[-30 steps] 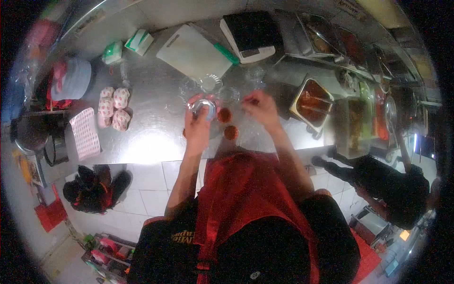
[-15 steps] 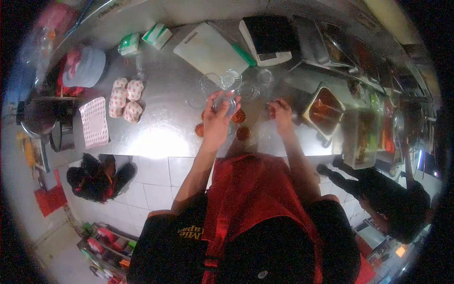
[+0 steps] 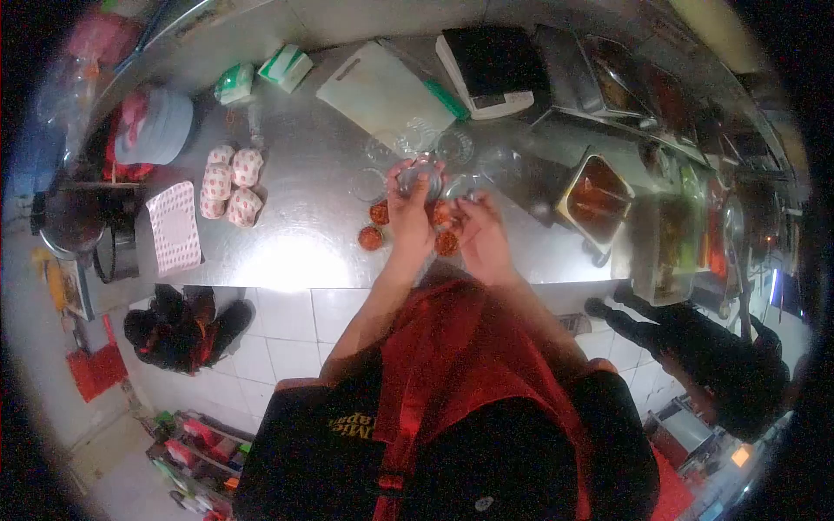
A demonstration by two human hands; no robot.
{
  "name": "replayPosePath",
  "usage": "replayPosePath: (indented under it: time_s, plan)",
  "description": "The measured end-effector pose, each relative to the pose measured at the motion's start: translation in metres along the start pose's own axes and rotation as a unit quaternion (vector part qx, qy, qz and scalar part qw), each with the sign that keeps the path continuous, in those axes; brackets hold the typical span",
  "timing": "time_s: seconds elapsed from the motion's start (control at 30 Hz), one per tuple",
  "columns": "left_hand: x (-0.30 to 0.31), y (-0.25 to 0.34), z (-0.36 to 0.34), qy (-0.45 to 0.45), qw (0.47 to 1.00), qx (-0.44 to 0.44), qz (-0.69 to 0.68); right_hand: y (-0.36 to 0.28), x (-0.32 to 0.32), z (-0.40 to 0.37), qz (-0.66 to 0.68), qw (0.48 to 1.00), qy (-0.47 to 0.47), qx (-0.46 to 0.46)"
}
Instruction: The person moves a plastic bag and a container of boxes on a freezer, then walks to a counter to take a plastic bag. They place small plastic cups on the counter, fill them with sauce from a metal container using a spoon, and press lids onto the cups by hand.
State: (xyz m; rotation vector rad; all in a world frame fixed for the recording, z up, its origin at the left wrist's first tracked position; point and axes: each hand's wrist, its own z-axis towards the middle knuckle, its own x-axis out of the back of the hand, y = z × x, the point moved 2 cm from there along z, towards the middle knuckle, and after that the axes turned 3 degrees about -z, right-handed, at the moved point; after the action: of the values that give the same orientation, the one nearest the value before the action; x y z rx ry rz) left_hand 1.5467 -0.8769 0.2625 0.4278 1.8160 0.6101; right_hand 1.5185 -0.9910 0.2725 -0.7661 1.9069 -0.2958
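Observation:
My left hand (image 3: 410, 213) is closed round clear round plastic lids (image 3: 419, 181), which look stacked. Close beside it, my right hand (image 3: 479, 234) has its fingertips pinched at the edge of another clear round lid (image 3: 464, 186). Small cups of red sauce stand on the steel counter under and beside my hands: one (image 3: 380, 212) by my left wrist, another (image 3: 370, 238) nearer me, and one (image 3: 446, 242) between my forearms, with more partly hidden by my fingers. Beyond my hands lie several clear round pieces (image 3: 453, 146), faint against the metal.
A white cutting board (image 3: 369, 87), a green-handled knife (image 3: 446, 100) and a black-topped scale (image 3: 495, 74) lie at the back. To the right is a metal pan of red sauce (image 3: 599, 198). Dotted paper-wrapped bundles (image 3: 233, 184) sit left. Another person (image 3: 704, 356) stands at right.
My right hand has come leftward to beside my left hand, with a clear lid now at its fingertips. My left hand has shifted slightly right, still holding the clear lids.

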Motion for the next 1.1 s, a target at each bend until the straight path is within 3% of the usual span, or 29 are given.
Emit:
replayPosePath:
  time_s: [0.1, 0.17, 0.23, 0.37, 0.43, 0.53, 0.7, 0.77, 0.8, 0.83, 0.87, 0.9, 0.97, 1.0, 1.07, 1.1]
  plan:
    - [-0.005, -0.002, -0.002, 0.006, 0.999, 0.041, 0.024, 0.006, -0.009, 0.009, -0.070, 0.998, 0.006, -0.008]
    - [-0.009, 0.002, -0.005, 0.025, 0.996, 0.060, 0.068, 0.008, -0.009, 0.013, -0.085, 0.996, 0.010, 0.037]
    - [-0.018, 0.004, -0.006, -0.035, 0.997, 0.049, -0.051, 0.009, -0.006, 0.016, -0.101, 0.994, 0.008, 0.033]
    - [-0.017, 0.007, -0.008, -0.045, 0.993, 0.078, -0.073, 0.006, -0.010, 0.014, -0.158, 0.985, 0.056, 0.041]
    - [-0.016, 0.008, -0.007, -0.103, 0.989, 0.089, -0.065, 0.001, -0.021, 0.006, -0.177, 0.981, 0.075, 0.037]
    - [-0.021, 0.005, -0.011, -0.096, 0.994, 0.043, 0.041, 0.010, -0.006, 0.013, -0.205, 0.973, 0.094, 0.050]
    - [-0.017, 0.007, -0.008, -0.065, 0.995, 0.065, 0.030, -0.006, -0.018, 0.001, -0.298, 0.945, 0.125, 0.059]
    - [-0.019, 0.014, -0.008, -0.060, 0.995, 0.076, -0.005, -0.021, -0.010, -0.005, -0.414, 0.909, -0.003, -0.051]
    - [-0.016, 0.019, -0.007, -0.064, 0.993, 0.096, 0.007, -0.037, -0.010, -0.012, -0.414, 0.909, -0.003, -0.051]
    - [-0.013, 0.023, -0.008, -0.067, 0.991, 0.117, 0.019, -0.056, -0.018, -0.023, -0.561, 0.821, -0.102, -0.023]
    - [-0.011, 0.027, -0.009, -0.064, 0.991, 0.117, 0.018, -0.071, -0.027, -0.032, -0.685, 0.701, -0.197, 0.005]
    - [-0.011, 0.030, -0.010, -0.073, 0.987, 0.142, 0.022, -0.083, -0.033, -0.037, -0.685, 0.702, -0.197, 0.003]
    - [-0.013, 0.034, -0.013, -0.085, 0.981, 0.171, 0.027, -0.111, -0.045, -0.041, -0.758, 0.638, -0.115, 0.071]
    - [-0.015, 0.034, -0.014, -0.084, 0.977, 0.188, 0.055, -0.129, -0.055, -0.044, -0.758, 0.639, -0.112, 0.073]
    - [-0.014, 0.034, -0.015, -0.084, 0.972, 0.204, 0.084, -0.150, -0.071, -0.042, -0.743, 0.639, -0.195, -0.036]
    - [-0.012, 0.032, -0.015, -0.121, 0.969, 0.191, 0.097, -0.151, -0.071, -0.035, -0.742, 0.640, -0.195, -0.034]
